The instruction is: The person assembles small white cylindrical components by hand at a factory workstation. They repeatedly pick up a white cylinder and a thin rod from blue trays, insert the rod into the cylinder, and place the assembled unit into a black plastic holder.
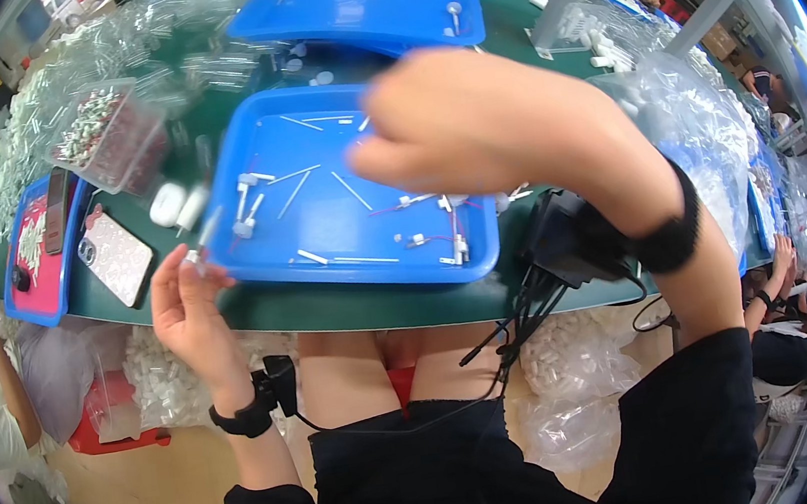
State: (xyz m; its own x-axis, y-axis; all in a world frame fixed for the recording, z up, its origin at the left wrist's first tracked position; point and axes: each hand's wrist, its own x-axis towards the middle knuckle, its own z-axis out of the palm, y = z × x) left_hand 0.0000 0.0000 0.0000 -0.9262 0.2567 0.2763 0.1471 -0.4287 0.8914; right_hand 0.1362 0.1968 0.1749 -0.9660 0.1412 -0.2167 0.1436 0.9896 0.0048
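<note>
A: What is each hand doing?

B: The left hand (187,314), at lower left of the frame, pinches a small clear plastic piece (195,260) between thumb and fingertips, just off the left edge of the blue tray (255,149). The right hand (473,122) is raised at centre, blurred, fingers curled inward; I cannot tell whether it grips anything.

A: And the tray?

B: Smooth, glossy plastic, rectangular with rounded corners and a raised rim. Thin white rods (294,194) and small white connectors (245,206) lie scattered across it, with bare blue floor between them.

A: What surrounds it?

B: A green table (349,304) whose front edge curves below the tray. At upper centre sits a second blue tray (343,7). At left, a phone (116,257) in a pale patterned case, and a clear tub (112,137) of small parts. Crinkled clear bags (701,130) crowd the right.
</note>
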